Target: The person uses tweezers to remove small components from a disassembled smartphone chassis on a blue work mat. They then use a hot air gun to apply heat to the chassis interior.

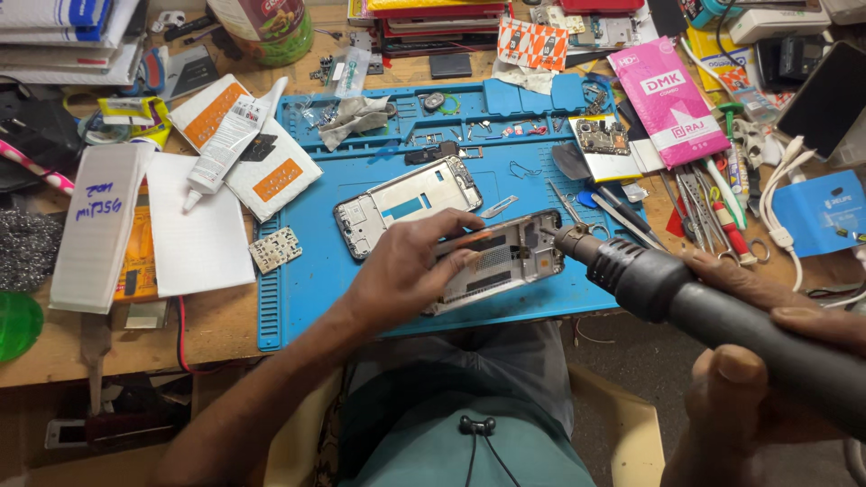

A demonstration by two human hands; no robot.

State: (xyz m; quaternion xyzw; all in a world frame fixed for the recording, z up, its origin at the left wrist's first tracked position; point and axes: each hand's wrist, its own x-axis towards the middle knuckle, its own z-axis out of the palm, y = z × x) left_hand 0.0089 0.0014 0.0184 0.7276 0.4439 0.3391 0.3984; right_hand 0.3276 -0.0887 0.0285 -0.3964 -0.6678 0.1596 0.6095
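The wooden surface [216, 325] was crowded with tools and packets around a blue repair mat [361, 271]. At the mat's near edge my left hand [406, 271] pinned an opened phone body [505, 261], fingers pressed flat on its top. My right hand [767, 352], at four o'clock, was clenched around a dark heat gun [667, 289], its nozzle at the phone's right end. A detached mid-frame [406, 203] lay at eleven o'clock from the phone, so I judged disassembly well along, with heating in hand. The phone showed bare metal shielding and exposed internals.
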